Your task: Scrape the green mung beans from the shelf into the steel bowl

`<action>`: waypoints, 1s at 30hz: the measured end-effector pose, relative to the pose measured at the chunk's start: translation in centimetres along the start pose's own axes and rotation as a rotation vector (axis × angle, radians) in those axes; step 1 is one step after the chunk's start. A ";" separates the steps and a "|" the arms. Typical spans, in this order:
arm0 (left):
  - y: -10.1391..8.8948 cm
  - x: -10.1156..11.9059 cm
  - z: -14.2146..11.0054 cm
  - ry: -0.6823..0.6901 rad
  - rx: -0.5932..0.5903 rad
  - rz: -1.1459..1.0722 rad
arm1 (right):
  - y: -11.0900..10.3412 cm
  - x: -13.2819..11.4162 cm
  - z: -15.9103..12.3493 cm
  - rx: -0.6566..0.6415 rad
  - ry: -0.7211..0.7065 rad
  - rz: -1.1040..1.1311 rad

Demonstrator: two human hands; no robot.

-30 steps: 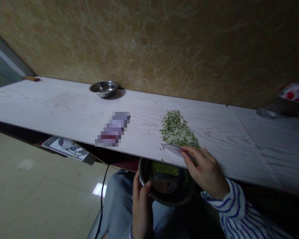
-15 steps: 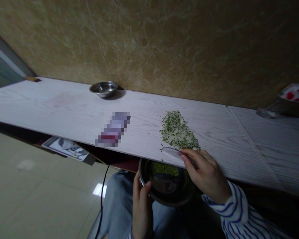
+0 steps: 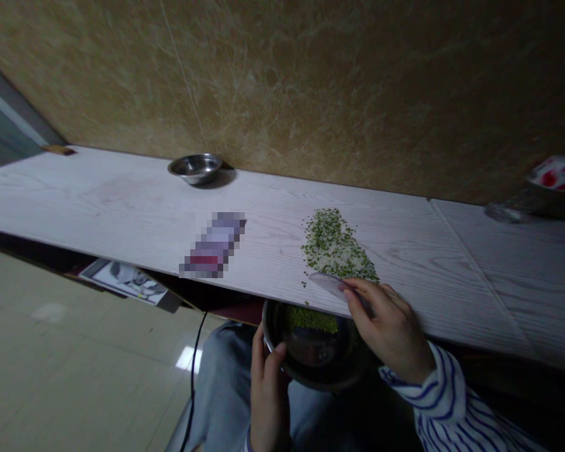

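Observation:
My left hand [image 3: 269, 383] grips the left rim of a dark metal bowl [image 3: 311, 370], held just under the table's front edge above my lap. Green beans [image 3: 313, 319], small like mung beans, lie inside the bowl's far side. In my right hand [image 3: 390, 326] is a thin, clear rounded plastic piece [image 3: 327, 284], pinched between thumb and fingers. Its edge lies at the near side of a spread of mung beans mixed with white grains [image 3: 334, 248] on the tabletop. Part of the bowl's right side is hidden by my right hand.
A small steel bowl [image 3: 196, 169] stands near the wall at the back left of the pale wooden table [image 3: 273, 207]. A blurred-out flat object [image 3: 214, 245] lies left of the beans. A clear plastic bottle [image 3: 537, 188] lies at the right. A cable [image 3: 194, 376] hangs below.
The clear plastic piece has shifted slightly away from me, towards the spread of beans. My left hand and the metal bowl stay in place.

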State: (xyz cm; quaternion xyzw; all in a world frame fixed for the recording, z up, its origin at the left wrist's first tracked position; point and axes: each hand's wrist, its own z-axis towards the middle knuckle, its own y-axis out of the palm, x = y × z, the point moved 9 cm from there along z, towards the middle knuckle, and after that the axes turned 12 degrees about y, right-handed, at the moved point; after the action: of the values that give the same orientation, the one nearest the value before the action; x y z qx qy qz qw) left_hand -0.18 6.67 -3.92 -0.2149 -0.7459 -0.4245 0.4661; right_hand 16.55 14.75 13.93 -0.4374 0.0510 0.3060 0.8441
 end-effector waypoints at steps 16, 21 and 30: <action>0.2 -0.1 0.0 -0.015 0.011 -0.020 | 0.0 0.9 0.2 0.038 0.089 -0.032; 0.3 -0.1 0.0 -0.024 0.005 -0.014 | 0.4 0.7 0.4 0.029 0.088 -0.011; 0.0 1.1 0.5 0.007 0.031 -0.045 | 1.3 -0.6 1.0 -0.006 0.024 0.008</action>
State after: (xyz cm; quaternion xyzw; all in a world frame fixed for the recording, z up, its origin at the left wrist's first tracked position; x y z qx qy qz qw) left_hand -0.95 6.98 -3.08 -0.1894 -0.7553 -0.4240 0.4625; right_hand 15.15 15.81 13.89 -0.4433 0.0618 0.3046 0.8408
